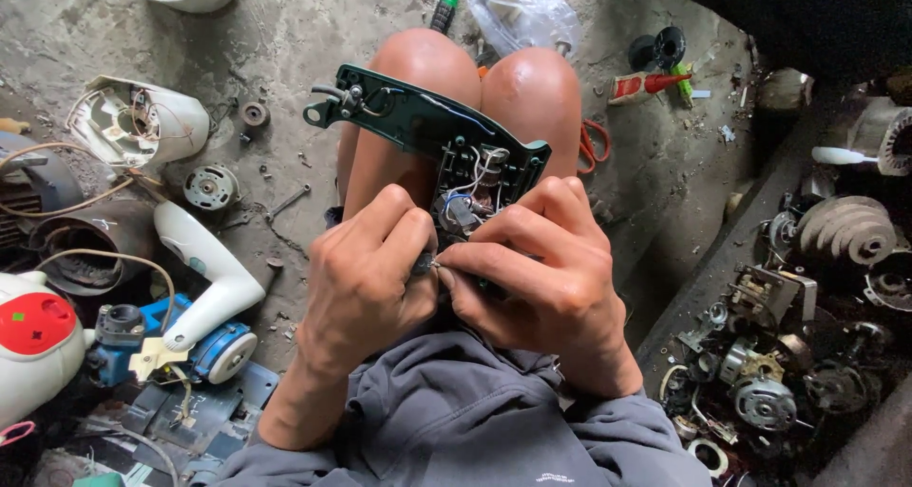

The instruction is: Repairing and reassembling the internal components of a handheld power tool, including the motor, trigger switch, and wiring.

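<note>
A dark green plastic appliance handle (418, 118) lies opened across my bare knees, with white and blue wires (478, 176) showing in its wide end. My left hand (366, 278) is closed on a small dark tool (425, 262) whose tip meets the fingers of my right hand. My right hand (546, 273) grips the near end of the green handle and pinches something tiny at the tool tip. Both hands touch each other over my lap.
Appliance parts litter the concrete floor at left: a white housing (142, 121), a white handle (204, 268), a blue motor (214, 349), a red-and-white piece (33, 330). Several metal motors and pulleys (807, 335) pile up at right. A plastic bag (522, 7) and a red tube (641, 85) lie beyond my knees.
</note>
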